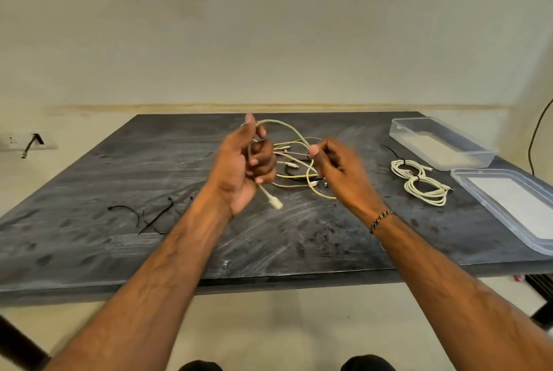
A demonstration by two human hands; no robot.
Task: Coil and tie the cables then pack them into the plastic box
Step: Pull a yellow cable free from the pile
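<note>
Head view, left to right. A wall socket (28, 140) with a dark plug sits at the far left. On the dark tabletop (89, 191), loose black cable ties (149, 218) lie near the left forearm.

The left hand (242, 167) is raised above the tabletop centre, palm toward the camera. Its grip is curled closed around loops of a pale cable (294, 134); the index finger stands upright with the cable arching over it. One cable end with a white connector (273, 200) hangs from under the hand, pointing down and to the right.

The cable runs rightward to the right hand (335, 167), whose thumb and forefinger are pressed together on the strand. The remaining fingers are motion-blurred, so their position cannot be determined. Behind both hands lies a tangle of loose cables (299, 167); individual strands are hard to separate.

Right of the hands, two coiled cables (419, 179) rest on the tabletop, touching each other. Beyond them stands the open plastic box (440, 143), with its lid (508, 206) nearer, cut off by the right frame edge.
</note>
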